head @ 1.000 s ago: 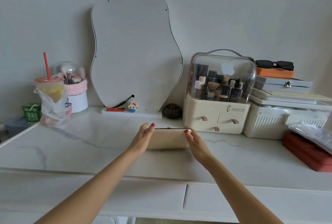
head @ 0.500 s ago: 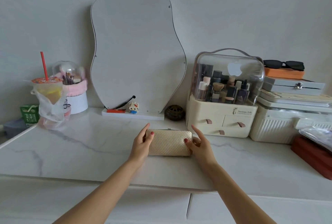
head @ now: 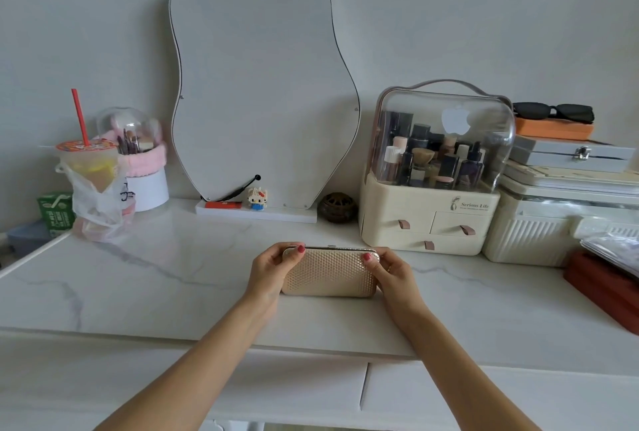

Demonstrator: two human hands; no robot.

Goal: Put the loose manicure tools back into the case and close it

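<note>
The gold case (head: 330,273) lies shut on the table (head: 166,278), the left hand (head: 268,271) and right hand (head: 392,275) each gripping one end with curled fingers. No loose tools show. If the clasp has not caught, lifting could spring it open.

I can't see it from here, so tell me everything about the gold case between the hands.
The case is a pale gold oblong with rounded corners, a quilted diamond-pattern shell and a small metal clasp at its far edge. It lies closed and flat on the marble-look tabletop. The left hand and right hand grip its ends.
</note>
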